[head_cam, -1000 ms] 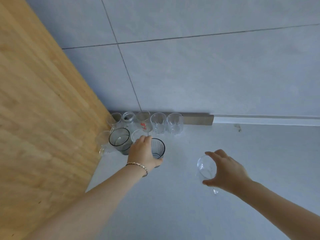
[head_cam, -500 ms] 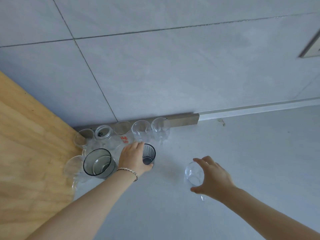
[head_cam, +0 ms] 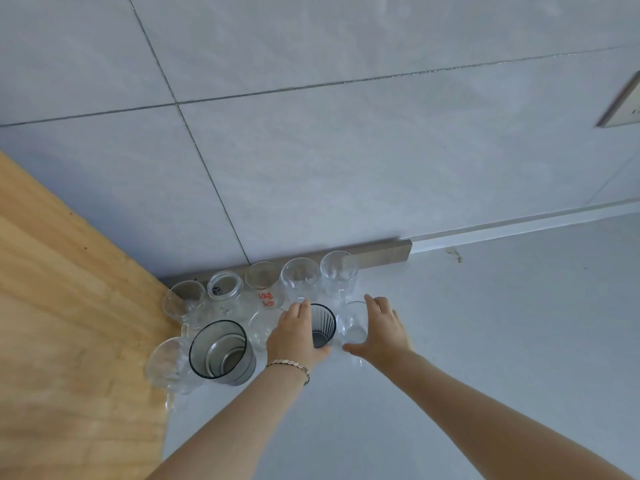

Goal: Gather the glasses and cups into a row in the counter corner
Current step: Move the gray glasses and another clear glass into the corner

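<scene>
Several clear glasses stand in a back row along the wall, among them a jar-like glass (head_cam: 224,286), a glass with red print (head_cam: 265,285) and a plain glass (head_cam: 338,273) at the right end. In front stand a large smoky glass (head_cam: 221,353), a clear glass (head_cam: 260,330) and a clear mug (head_cam: 168,365) beside the wood panel. My left hand (head_cam: 294,336) grips a dark ribbed glass (head_cam: 322,326). My right hand (head_cam: 379,329) holds a clear glass (head_cam: 353,323) right beside it, resting on the grey counter (head_cam: 485,341).
A wooden panel (head_cam: 69,323) closes the corner on the left. A grey tiled wall (head_cam: 311,150) rises behind the glasses, with a metal strip (head_cam: 384,251) at its foot. A framed plate (head_cam: 621,105) hangs on the wall at the far right.
My right hand has carried the clear glass left and forward, up beside the dark ribbed glass. My left hand has stayed on the ribbed glass. The camera has shifted.
</scene>
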A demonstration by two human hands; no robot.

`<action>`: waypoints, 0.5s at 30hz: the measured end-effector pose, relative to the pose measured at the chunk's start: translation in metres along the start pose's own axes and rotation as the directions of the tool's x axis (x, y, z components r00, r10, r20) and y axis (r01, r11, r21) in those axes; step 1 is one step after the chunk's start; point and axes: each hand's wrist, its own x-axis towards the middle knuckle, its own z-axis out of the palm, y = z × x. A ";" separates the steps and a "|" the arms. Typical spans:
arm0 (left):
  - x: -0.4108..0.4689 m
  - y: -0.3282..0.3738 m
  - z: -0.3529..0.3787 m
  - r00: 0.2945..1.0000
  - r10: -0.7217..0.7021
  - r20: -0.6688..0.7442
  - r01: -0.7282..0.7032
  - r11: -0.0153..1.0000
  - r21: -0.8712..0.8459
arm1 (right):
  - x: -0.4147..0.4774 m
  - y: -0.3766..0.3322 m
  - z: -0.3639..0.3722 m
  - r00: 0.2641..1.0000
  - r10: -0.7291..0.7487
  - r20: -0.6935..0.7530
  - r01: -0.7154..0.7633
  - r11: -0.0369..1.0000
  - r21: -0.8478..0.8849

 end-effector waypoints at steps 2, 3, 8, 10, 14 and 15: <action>0.000 0.000 0.000 1.000 -0.002 0.004 0.002 1.000 0.002 | -0.003 0.003 0.002 0.997 0.075 -0.004 -0.074 0.989 0.126; 0.001 0.000 0.000 1.000 -0.002 0.004 0.002 1.000 0.003 | -0.004 0.004 0.004 0.994 0.114 0.000 -0.112 0.977 0.182; 0.001 0.001 0.003 1.000 0.005 -0.004 -0.005 1.000 0.020 | -0.007 0.002 0.008 0.983 0.180 0.028 -0.181 0.947 0.265; 0.001 -0.001 0.004 1.000 -0.008 -0.003 0.008 1.000 0.017 | -0.009 0.000 0.007 0.984 0.162 0.078 -0.176 0.957 0.230; -0.001 0.004 0.004 1.000 -0.001 0.018 -0.002 0.990 0.144 | -0.029 0.017 -0.002 0.976 0.152 0.154 -0.168 0.981 0.096; -0.005 0.008 0.003 1.000 -0.009 0.027 0.004 0.979 0.202 | -0.036 0.026 -0.004 0.973 0.154 0.174 -0.169 0.983 0.073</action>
